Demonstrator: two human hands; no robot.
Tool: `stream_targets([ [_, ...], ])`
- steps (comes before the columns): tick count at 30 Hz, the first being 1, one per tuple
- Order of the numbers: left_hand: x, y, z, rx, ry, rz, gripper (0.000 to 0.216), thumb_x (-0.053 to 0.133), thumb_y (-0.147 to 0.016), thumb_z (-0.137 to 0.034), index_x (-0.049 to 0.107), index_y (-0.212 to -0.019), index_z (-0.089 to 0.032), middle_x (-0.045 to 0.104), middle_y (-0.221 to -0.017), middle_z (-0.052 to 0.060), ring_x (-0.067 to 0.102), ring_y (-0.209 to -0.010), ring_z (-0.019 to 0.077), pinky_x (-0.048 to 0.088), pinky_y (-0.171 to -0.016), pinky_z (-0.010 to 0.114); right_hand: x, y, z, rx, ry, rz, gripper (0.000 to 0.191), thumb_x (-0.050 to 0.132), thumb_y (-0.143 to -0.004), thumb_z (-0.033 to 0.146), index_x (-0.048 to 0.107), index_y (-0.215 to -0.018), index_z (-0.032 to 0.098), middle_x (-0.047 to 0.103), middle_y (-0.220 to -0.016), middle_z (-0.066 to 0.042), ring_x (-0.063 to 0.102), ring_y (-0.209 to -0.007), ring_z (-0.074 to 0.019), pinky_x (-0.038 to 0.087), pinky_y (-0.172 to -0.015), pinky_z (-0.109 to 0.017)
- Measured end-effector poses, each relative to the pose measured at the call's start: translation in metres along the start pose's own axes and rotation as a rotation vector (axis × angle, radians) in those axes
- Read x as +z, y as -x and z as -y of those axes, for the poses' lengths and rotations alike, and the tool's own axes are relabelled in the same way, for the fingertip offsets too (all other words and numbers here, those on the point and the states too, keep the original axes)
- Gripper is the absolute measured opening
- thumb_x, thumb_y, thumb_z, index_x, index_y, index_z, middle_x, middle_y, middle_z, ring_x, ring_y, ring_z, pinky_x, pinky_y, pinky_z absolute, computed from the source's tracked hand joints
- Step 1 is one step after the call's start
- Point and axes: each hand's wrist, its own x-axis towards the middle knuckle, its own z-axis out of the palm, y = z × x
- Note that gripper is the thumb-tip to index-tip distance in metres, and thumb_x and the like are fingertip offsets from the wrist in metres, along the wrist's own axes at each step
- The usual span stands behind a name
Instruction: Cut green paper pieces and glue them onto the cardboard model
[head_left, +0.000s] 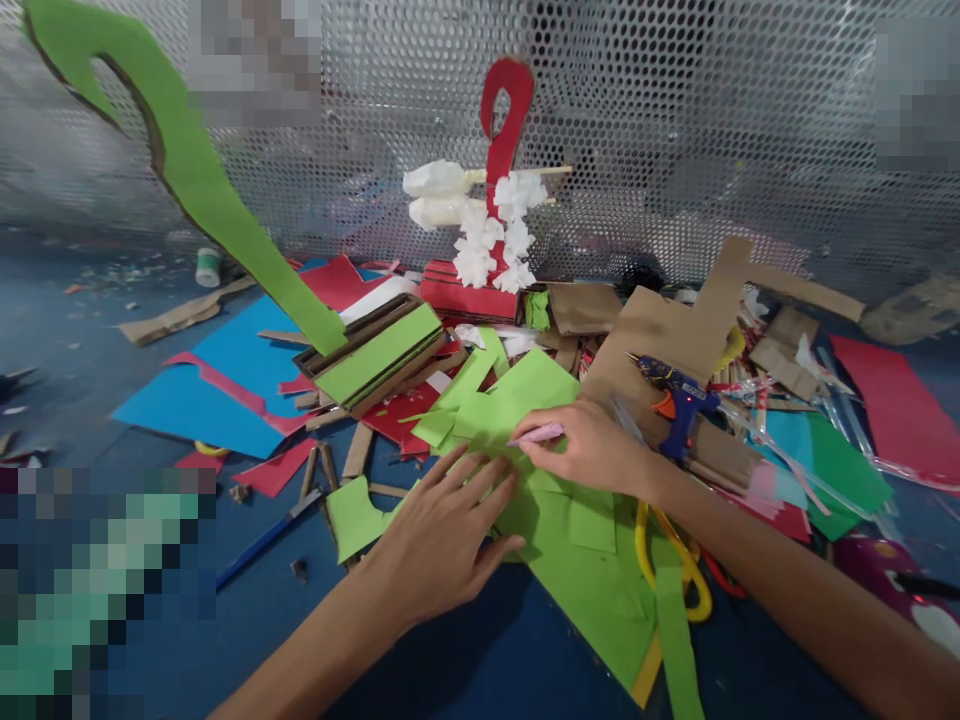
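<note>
My right hand (589,445) is closed around a pale pink pen (543,433), with its tip on or just above a sheet of light green paper (499,405). Flat beside it, fingers stretched, my left hand (457,525) presses on the green paper's near edge. More green pieces (581,590) lie under and in front of my right wrist. Yellow-handled scissors (701,585) rest below my right forearm, partly covered by paper. To the left stands a tall green hook-shaped cutout (217,210) in a cardboard base with a green front (382,350).
A red hooked stand (506,130) with white paper flowers (517,195) stands at the back, before a perforated metal screen (630,130). A blue glue gun (684,400) lies on cardboard (660,325) at right. Blue sheets (210,405) and a blue-handled tool (259,550) lie left.
</note>
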Motion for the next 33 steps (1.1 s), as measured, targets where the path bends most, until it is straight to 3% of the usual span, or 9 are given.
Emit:
stream_targets([
  [6, 0.005, -0.002, -0.001, -0.008, -0.021, 0.001, 0.059, 0.046, -0.106, -0.059, 0.056, -0.151, -0.023, 0.066, -0.146, 0.011, 0.058, -0.135, 0.0311, 0.035, -0.123, 0.052, -0.004, 0.005, 0.001, 0.062, 0.06, -0.039, 0.018, 0.064, -0.092, 0.022, 0.082, -0.092, 0.024, 0.078, -0.076, 0.002, 0.058, -0.061, -0.012, 0.036, -0.063, -0.026],
  [11, 0.004, -0.005, -0.004, -0.017, -0.048, 0.012, 0.061, 0.044, -0.106, -0.06, 0.055, -0.153, -0.022, 0.066, -0.144, 0.011, 0.058, -0.133, 0.0323, 0.036, -0.121, 0.053, -0.004, 0.007, 0.0, 0.031, 0.023, -0.02, 0.021, 0.063, -0.092, 0.022, 0.082, -0.1, 0.023, 0.081, -0.089, 0.0, 0.065, -0.071, -0.0136, 0.038, -0.066, -0.026],
  [16, 0.0, -0.009, -0.005, -0.015, -0.054, 0.017, 0.058, 0.045, -0.106, -0.059, 0.059, -0.149, -0.022, 0.068, -0.14, 0.011, 0.058, -0.133, 0.0322, 0.037, -0.121, 0.054, -0.007, 0.01, 0.0, 0.06, 0.051, -0.047, 0.018, 0.063, -0.091, 0.02, 0.08, -0.089, 0.022, 0.078, -0.078, 0.001, 0.06, -0.063, -0.0124, 0.036, -0.064, -0.026],
  [21, -0.004, -0.013, -0.004, -0.01, -0.056, 0.034, 0.054, 0.046, -0.107, -0.058, 0.063, -0.145, -0.023, 0.069, -0.138, 0.011, 0.058, -0.13, 0.0314, 0.037, -0.121, 0.054, -0.007, 0.011, 0.001, 0.046, 0.034, -0.022, 0.019, 0.063, -0.092, 0.022, 0.082, -0.096, 0.023, 0.08, -0.083, 0.0, 0.06, -0.063, -0.0123, 0.036, -0.064, -0.026],
  [26, -0.008, -0.017, -0.003, 0.017, -0.08, 0.032, 0.051, 0.048, -0.106, -0.056, 0.068, -0.136, -0.02, 0.07, -0.133, 0.013, 0.061, -0.124, 0.0328, 0.044, -0.114, 0.054, -0.009, 0.015, -0.005, 0.061, 0.035, -0.051, 0.018, 0.063, -0.091, 0.022, 0.081, -0.089, 0.023, 0.078, -0.077, 0.0, 0.059, -0.062, -0.0135, 0.037, -0.064, -0.027],
  [29, -0.008, -0.019, -0.001, 0.022, -0.092, 0.054, 0.049, 0.051, -0.106, -0.054, 0.069, -0.134, -0.019, 0.069, -0.134, 0.014, 0.062, -0.124, 0.033, 0.05, -0.108, 0.052, -0.012, 0.018, -0.007, 0.066, 0.009, -0.054, 0.018, 0.063, -0.092, 0.023, 0.081, -0.091, 0.024, 0.079, -0.084, -0.001, 0.062, -0.067, -0.0146, 0.038, -0.066, -0.027],
  [33, -0.01, -0.022, 0.001, 0.056, -0.101, 0.131, 0.048, 0.049, -0.107, -0.051, 0.066, -0.137, -0.017, 0.067, -0.138, 0.015, 0.064, -0.125, 0.0318, 0.057, -0.1, 0.046, -0.012, 0.02, -0.007, 0.081, -0.029, -0.021, 0.021, 0.061, -0.096, 0.027, 0.082, -0.098, 0.023, 0.077, -0.078, 0.0, 0.053, -0.058, -0.0113, 0.036, -0.062, -0.026],
])
